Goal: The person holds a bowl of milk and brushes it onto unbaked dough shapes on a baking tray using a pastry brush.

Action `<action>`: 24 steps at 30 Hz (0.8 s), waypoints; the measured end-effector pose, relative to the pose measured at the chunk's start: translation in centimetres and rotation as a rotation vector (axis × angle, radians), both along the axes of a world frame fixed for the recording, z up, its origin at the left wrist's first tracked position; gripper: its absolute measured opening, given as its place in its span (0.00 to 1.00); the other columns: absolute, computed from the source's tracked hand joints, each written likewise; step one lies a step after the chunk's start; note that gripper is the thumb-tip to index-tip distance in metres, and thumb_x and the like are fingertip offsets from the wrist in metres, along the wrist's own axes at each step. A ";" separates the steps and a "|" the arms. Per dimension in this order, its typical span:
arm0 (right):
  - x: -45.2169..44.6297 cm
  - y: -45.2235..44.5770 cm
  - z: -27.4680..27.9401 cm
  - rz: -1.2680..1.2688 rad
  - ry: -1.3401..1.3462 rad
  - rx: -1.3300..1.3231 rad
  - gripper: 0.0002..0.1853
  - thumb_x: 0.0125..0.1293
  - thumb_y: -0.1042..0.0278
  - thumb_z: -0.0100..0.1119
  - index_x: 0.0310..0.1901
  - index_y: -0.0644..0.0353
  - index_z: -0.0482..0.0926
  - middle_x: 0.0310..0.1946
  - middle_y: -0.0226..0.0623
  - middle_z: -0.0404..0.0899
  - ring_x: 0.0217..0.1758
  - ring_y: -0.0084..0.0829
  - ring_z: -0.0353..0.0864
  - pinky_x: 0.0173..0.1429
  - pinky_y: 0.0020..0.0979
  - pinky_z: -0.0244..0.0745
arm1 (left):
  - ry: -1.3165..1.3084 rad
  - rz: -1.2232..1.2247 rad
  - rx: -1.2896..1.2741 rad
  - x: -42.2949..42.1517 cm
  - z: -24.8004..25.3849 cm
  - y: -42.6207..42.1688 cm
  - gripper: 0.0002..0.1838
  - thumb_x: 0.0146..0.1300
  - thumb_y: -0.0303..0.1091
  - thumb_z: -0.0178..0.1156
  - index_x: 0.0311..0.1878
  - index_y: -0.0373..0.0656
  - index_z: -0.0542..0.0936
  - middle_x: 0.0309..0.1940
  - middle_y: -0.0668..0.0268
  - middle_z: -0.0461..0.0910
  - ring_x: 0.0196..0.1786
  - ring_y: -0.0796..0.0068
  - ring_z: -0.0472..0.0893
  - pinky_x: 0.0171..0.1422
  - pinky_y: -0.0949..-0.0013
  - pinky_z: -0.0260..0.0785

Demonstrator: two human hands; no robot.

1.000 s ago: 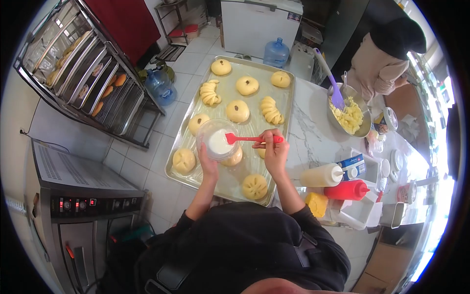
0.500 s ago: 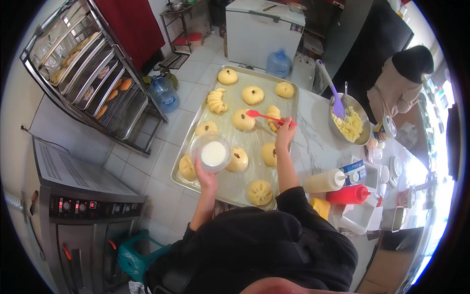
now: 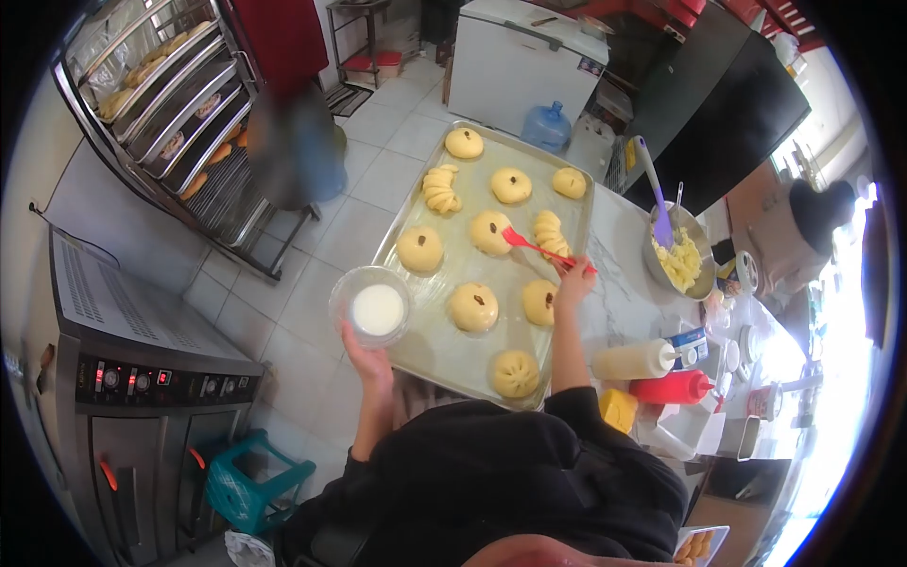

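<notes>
My left hand [image 3: 368,364] is wrapped round the underside of a clear bowl [image 3: 344,304] with white liquid [image 3: 378,310] in it, held over the tray's left edge. In my right hand [image 3: 573,283] is a red pastry brush [image 3: 539,249], its bristles against the right side of a round dough bun [image 3: 490,232] with a dark topping. The large metal baking tray [image 3: 430,317] carries several more round buns, some glossy. A ridged dough roll [image 3: 550,233] lies just under the brush handle, and another ridged roll [image 3: 441,189] sits at the upper left.
Right of the tray, a metal bowl [image 3: 704,274] holds yellow food and a purple spatula [image 3: 660,203]. Squeeze bottles, one cream [image 3: 633,361] and one red [image 3: 669,387], lie nearby. An oven [image 3: 142,378], a tray rack [image 3: 179,142] and a teal stool [image 3: 250,482] stand left.
My view has shifted, moving the tray rightward in it. The bowl in my left hand has moved left relative to the tray. My right hand keeps the brush at the same bun.
</notes>
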State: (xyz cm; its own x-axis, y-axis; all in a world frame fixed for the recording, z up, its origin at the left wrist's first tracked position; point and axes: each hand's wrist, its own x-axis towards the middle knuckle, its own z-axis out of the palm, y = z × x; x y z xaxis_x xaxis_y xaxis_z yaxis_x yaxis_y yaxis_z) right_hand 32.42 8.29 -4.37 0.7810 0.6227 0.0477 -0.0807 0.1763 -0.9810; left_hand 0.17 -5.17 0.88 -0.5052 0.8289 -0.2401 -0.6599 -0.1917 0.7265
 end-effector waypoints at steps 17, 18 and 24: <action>-5.4 -1.5 5.5 0.164 -0.236 0.155 0.13 0.67 0.68 0.39 0.30 0.68 0.67 0.26 0.39 0.72 0.26 0.30 0.77 0.34 0.30 0.80 | -0.001 0.013 0.030 -7.7 3.4 4.5 0.28 0.65 0.47 0.34 0.65 0.45 0.53 0.62 0.60 0.57 0.65 0.62 0.57 0.67 0.58 0.51; -7.3 -1.5 5.4 0.242 -0.230 0.169 0.12 0.67 0.68 0.40 0.31 0.68 0.68 0.27 0.39 0.72 0.27 0.30 0.77 0.34 0.29 0.79 | 0.007 0.007 0.024 -8.1 3.1 4.9 0.28 0.65 0.47 0.34 0.65 0.44 0.53 0.62 0.60 0.57 0.65 0.62 0.57 0.67 0.58 0.50; -6.3 -4.9 4.5 0.393 -0.448 0.083 0.10 0.67 0.69 0.42 0.33 0.67 0.69 0.29 0.38 0.72 0.31 0.27 0.77 0.37 0.28 0.78 | 0.009 -0.045 0.028 -10.0 1.1 6.0 0.27 0.64 0.51 0.35 0.64 0.50 0.57 0.62 0.62 0.60 0.64 0.62 0.60 0.63 0.55 0.57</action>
State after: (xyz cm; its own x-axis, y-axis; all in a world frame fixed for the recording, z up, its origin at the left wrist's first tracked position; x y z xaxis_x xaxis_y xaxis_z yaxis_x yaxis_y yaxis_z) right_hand 26.07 3.36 0.15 0.3860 0.8405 0.3801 0.2627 0.2948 -0.9187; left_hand -9.81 0.86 2.01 -0.4694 0.8572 -0.2119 -0.6619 -0.1827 0.7270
